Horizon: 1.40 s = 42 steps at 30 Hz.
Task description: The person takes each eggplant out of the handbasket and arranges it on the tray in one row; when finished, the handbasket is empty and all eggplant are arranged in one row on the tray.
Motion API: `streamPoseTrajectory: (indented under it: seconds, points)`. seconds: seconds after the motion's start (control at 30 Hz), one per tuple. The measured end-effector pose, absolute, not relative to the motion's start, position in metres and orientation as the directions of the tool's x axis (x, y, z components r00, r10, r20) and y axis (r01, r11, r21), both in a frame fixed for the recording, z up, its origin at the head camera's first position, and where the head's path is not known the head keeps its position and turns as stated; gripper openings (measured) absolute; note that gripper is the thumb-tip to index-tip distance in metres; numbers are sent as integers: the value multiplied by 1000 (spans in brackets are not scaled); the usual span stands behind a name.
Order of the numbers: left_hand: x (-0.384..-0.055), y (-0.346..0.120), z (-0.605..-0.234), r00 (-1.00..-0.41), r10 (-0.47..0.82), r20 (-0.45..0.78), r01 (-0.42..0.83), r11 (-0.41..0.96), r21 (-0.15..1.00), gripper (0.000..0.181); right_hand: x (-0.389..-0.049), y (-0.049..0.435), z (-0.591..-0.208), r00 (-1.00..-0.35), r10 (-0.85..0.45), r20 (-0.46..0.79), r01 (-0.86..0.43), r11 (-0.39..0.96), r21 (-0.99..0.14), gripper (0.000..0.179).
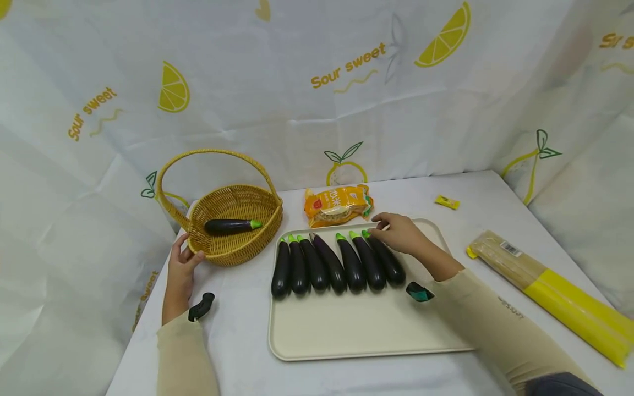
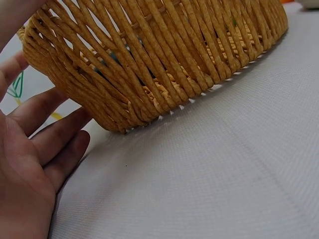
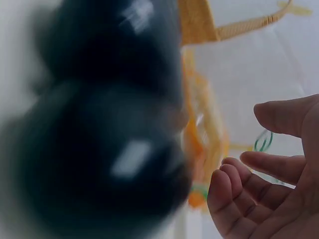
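Note:
My left hand (image 1: 182, 269) rests against the left side of a wicker basket (image 1: 238, 257), its fingers lightly bent along the weave (image 2: 164, 64) in the left wrist view. One eggplant (image 1: 229, 226) lies inside the basket. Several dark eggplants stand side by side in a row on a beige tray (image 1: 346, 335), green caps toward the back. Over the cap end of the rightmost eggplant (image 1: 388, 264) hovers my right hand (image 1: 396, 232). In the right wrist view its thumb and loosely bent fingers (image 3: 269, 199) are apart, with nothing between them; blurred eggplants (image 3: 109, 149) fill the left.
Behind the tray lies an orange food packet (image 1: 339, 206). A small yellow packet (image 1: 447, 202) sits at the back right. Along the right side stretches a long yellow pack of noodles (image 1: 550, 291). A white printed cloth (image 1: 277, 99) hangs behind the table.

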State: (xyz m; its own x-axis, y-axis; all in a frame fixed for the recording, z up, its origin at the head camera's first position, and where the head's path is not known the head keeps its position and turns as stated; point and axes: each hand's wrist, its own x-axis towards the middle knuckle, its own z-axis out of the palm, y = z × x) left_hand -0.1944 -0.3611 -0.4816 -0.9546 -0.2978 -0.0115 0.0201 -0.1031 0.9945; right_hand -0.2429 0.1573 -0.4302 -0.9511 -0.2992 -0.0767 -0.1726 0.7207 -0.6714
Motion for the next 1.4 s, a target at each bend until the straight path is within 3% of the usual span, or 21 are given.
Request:
streamPoseTrajectory:
  seconds: [0.27, 0.6, 0.73, 0.83, 1.03, 1.27, 1.4]
  points:
    - [-200, -368, -490, -949, -310, -55, -23, -105, 994, 64, -271, 33, -399, -849, -528, 38, -416, 622, -664, 40]
    - [-204, -370, -501, -955, -296, -35, -6, -98, 995, 66, -302, -99, -397, -762, -646, 50, -541, 592, -598, 41]
    - [-201, -371, -504, -953, -300, -47, -25, -77, 997, 66, -310, -129, -414, -768, -639, 37, -519, 588, -621, 40]
    - [-199, -371, -505, -952, -301, -48, -29, -67, 997, 65, -313, -145, -427, -784, -620, -41, -458, 622, -635, 48]
    - [-200, -370, -504, -955, -296, -33, -15, -63, 998, 64, -320, -166, -438, -787, -601, -139, -470, 730, -496, 67]
    - [-204, -372, -500, -957, -290, -28, -11, -61, 998, 65, -325, -173, -443, -761, -619, -195, -535, 768, -351, 24]
    - [-206, -373, -498, -955, -295, -41, -29, -47, 998, 66, -326, -175, -441, -749, -629, -208, -564, 770, -299, 16]
